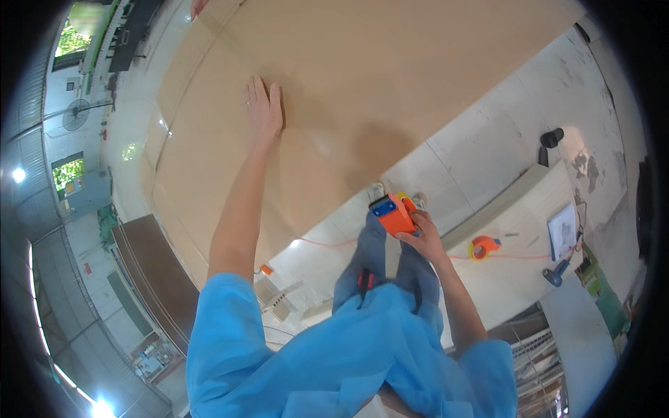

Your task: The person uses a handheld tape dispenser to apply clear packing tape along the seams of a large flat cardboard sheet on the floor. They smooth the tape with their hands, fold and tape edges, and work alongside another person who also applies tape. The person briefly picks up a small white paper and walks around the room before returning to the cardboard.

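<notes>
My left hand (265, 111) lies on a large brown cardboard-like sheet (313, 70), palm down with the fingers stretched out. In my right hand (426, 241) is an orange tape dispenser (397, 219) with a dark blue front end. I hold it in front of my legs, just off the sheet's near edge, and a bit of yellow shows at its far side. The fingers wrap its right side; part of the grip is hidden. At the sheet's far left edge, part of another person's hand (198, 8) shows.
On a pale bench (509, 279) at my right lie a second orange tape dispenser (483, 246), a white sheet of paper (562, 232) and a blue handheld device (556, 272). A thin red cord (327, 244) crosses below me. Brown panels (155, 272) stand at left.
</notes>
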The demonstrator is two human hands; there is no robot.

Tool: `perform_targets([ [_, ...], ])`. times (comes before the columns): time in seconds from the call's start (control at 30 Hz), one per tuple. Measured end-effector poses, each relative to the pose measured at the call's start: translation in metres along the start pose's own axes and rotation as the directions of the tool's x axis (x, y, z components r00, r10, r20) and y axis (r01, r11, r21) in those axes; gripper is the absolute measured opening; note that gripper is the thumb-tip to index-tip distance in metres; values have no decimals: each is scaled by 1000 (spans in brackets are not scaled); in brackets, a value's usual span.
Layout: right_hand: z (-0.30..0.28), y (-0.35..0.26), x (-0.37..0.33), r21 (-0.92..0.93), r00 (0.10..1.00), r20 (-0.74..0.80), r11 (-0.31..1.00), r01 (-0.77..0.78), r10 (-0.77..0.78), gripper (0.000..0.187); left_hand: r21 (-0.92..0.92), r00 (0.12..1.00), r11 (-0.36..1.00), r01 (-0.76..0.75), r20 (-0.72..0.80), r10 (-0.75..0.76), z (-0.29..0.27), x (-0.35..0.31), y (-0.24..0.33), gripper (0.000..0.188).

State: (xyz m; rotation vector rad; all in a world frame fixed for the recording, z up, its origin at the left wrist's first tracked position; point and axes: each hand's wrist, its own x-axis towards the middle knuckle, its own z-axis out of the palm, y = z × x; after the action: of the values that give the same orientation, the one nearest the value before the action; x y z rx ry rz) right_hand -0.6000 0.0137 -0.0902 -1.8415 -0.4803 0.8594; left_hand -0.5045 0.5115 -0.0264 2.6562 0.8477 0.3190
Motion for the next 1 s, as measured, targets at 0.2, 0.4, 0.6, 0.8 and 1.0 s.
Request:
perform_targets([
  [0.2, 57, 22, 79, 969, 766, 246, -143, -201, 593, 59, 160, 993, 980, 116, -35, -112, 16, 54, 10, 80],
  [0.4, 104, 26, 195, 961, 940, 273, -103, -257, 203, 61, 226, 984, 958, 175, -13, -177, 9, 46, 9, 79],
  [0.6, 106, 52, 235, 957, 907, 289, -120, -265, 307, 60, 192, 987, 968, 161, -49, -154, 9, 46, 16, 77],
  [0.8, 89, 99, 261, 958, 882, 283, -74, -275, 376, 59, 212, 989, 967, 142, -62, -132, 8, 43, 15, 77],
  [1.0, 77, 176, 311, 958, 878, 276, -34, -286, 392, 58, 175, 990, 974, 142, -44, -136, 6, 43, 12, 79],
])
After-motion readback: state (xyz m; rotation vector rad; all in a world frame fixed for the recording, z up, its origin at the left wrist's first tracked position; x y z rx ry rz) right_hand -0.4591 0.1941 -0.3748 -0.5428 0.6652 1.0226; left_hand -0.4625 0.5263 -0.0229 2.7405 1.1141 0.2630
